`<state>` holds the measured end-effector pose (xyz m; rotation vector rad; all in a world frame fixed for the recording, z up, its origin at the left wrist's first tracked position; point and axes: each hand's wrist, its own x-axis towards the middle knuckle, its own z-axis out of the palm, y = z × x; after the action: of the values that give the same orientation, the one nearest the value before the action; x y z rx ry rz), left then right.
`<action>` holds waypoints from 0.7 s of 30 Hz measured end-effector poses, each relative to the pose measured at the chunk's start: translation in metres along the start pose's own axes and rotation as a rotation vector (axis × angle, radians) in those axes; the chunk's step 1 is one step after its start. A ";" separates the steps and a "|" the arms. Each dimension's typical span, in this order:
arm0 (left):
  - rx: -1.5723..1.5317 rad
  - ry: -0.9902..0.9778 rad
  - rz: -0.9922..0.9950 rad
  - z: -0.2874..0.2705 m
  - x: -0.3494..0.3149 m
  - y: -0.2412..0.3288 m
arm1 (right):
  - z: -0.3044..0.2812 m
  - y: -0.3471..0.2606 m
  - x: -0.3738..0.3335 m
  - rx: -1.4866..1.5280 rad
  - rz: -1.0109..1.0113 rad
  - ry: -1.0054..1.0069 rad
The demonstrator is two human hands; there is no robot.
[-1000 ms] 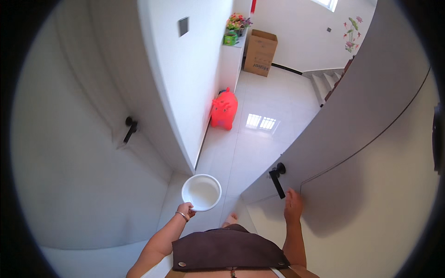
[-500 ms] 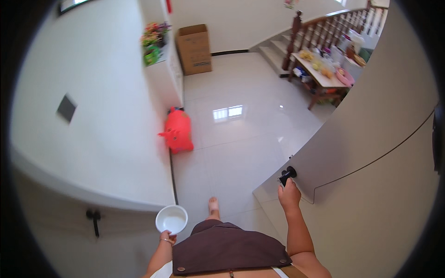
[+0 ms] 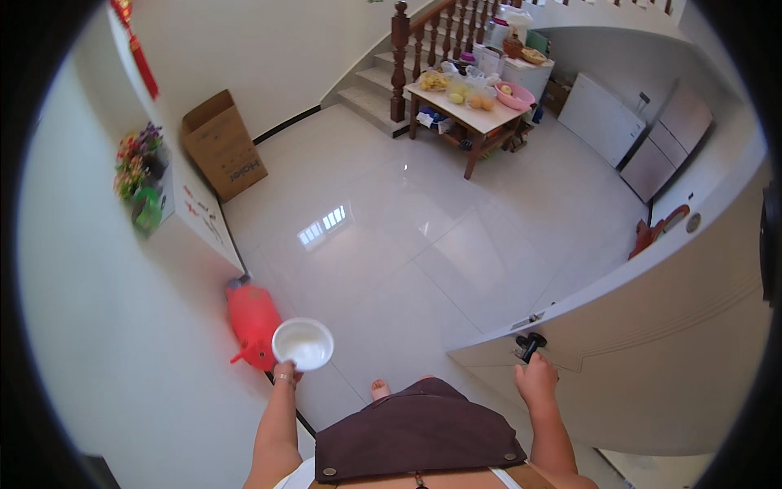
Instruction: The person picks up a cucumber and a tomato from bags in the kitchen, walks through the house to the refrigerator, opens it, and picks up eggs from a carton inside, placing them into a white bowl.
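My left hand point(image 3: 287, 373) grips the near rim of a white round bowl point(image 3: 305, 345); nothing shows inside it. My fingers are partly hidden under the bowl. On the other side, my right hand point(image 3: 537, 381) is closed on the end of a black door handle point(image 3: 532, 349). The handle belongs to a pale door point(image 3: 643, 383) that stands ajar on my right, with its latch edge toward the room.
Beside the bowl, a red inflatable animal toy point(image 3: 252, 322) lies against the left wall. Farther on are a cardboard box point(image 3: 224, 151), a white cabinet point(image 3: 199, 232) with flowers, a staircase point(image 3: 366, 98), a table point(image 3: 456, 110) bearing fruit, a white chest freezer point(image 3: 601, 120) and a fridge point(image 3: 669, 138).
I have moved forward and the view has turned right, bringing the freezer and fridge in. The door has swung with my right hand on its handle. The bowl is now beside the red toy.
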<state>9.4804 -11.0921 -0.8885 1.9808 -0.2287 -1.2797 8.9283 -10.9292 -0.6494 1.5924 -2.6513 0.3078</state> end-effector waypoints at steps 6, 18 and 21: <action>-0.153 -0.460 0.067 0.192 0.033 0.166 | 0.013 -0.069 0.076 0.678 0.027 0.003; -0.061 -0.448 -0.196 0.331 0.105 0.254 | 0.124 -0.038 0.233 0.139 0.304 -0.227; -0.014 -0.219 -0.210 0.340 0.141 0.253 | 0.155 -0.025 0.247 0.084 0.868 -0.651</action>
<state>9.3228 -11.5097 -0.8918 1.8905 -0.1182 -1.6312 8.8442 -11.1842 -0.7659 0.4668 -3.7429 -0.1317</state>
